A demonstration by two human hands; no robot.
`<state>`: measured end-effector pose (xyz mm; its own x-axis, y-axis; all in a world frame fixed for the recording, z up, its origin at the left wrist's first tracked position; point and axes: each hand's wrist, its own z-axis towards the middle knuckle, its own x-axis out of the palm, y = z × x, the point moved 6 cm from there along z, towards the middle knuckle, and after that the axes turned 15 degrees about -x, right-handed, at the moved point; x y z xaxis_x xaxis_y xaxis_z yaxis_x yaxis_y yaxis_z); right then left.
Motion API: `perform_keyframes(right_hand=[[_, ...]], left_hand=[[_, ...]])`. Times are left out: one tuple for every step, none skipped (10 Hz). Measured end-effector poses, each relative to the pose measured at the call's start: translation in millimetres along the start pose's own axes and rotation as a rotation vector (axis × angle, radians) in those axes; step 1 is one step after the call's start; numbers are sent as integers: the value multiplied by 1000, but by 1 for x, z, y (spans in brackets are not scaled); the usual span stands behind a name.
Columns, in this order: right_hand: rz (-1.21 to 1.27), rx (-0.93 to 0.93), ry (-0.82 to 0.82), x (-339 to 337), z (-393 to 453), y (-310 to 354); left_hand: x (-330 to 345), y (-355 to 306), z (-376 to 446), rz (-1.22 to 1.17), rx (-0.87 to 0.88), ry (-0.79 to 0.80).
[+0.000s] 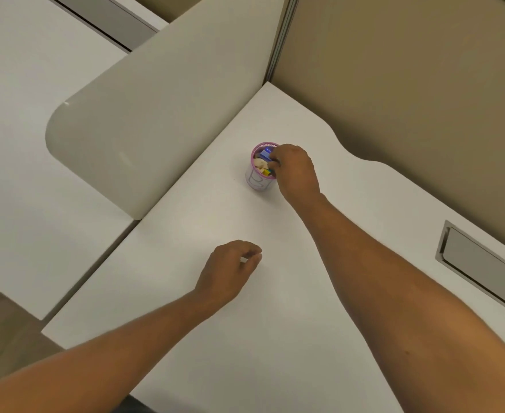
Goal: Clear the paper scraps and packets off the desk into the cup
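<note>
A small clear cup (257,180) with a pink rim stands on the white desk (275,323), near its far middle. It is stuffed with paper scraps and packets (261,165) in white, blue and yellow. My right hand (296,171) reaches over the cup's right rim, and its bunched fingertips touch the blue and yellow packets inside. Whether those fingers grip anything is hidden. My left hand (230,269) rests on the desk nearer to me, left of the right forearm. Its fingers are loosely curled, with a gap between thumb and forefinger and nothing visible in it.
A rounded grey divider panel (144,123) rises along the desk's left side. Beige partition walls (409,84) close off the back and right. A recessed metal cable flap (480,263) sits in the desk at the right edge. The neighbouring desk (22,144) lies to the left.
</note>
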<state>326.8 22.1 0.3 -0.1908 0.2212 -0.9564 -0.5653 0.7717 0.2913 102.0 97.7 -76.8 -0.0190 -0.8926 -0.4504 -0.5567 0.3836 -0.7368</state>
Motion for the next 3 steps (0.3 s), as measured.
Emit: perform_keyframes(right_hand=[[-27,27,-12,-7,-8,4],[4,87,-112,-26,-24,7],[-27,101,-204,-47,-52,9]], left_hand=[[-6,-6,2,22,25,5],[-15,-25,4,18,64,-20],[-22,-54,6,47,137,-68]])
